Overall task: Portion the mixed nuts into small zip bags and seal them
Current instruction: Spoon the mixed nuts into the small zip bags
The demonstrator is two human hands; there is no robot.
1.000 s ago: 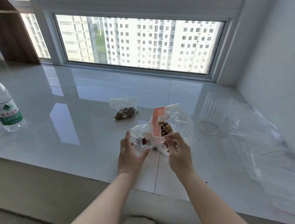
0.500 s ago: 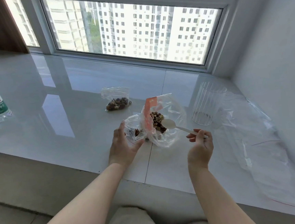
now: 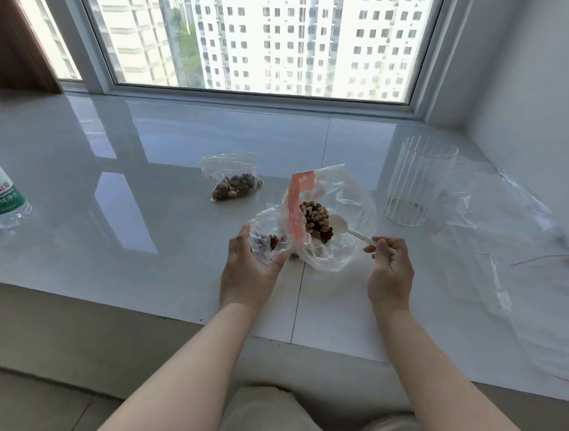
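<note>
I see my left hand [image 3: 247, 273] gripping a small zip bag [image 3: 266, 236] on the counter [image 3: 136, 194], a few nuts inside, touching the big clear bag of mixed nuts [image 3: 328, 218] to its right. My right hand [image 3: 389, 268] pinches the handle of a white plastic spoon [image 3: 342, 227], its bowl inside the big bag's mouth beside the nuts. A filled small bag [image 3: 233, 182] lies farther back.

Glossy tiled sill [image 3: 169, 177]; clear crinkled plastic bags [image 3: 344, 244]; white plastic spoon [image 3: 350, 231].
</note>
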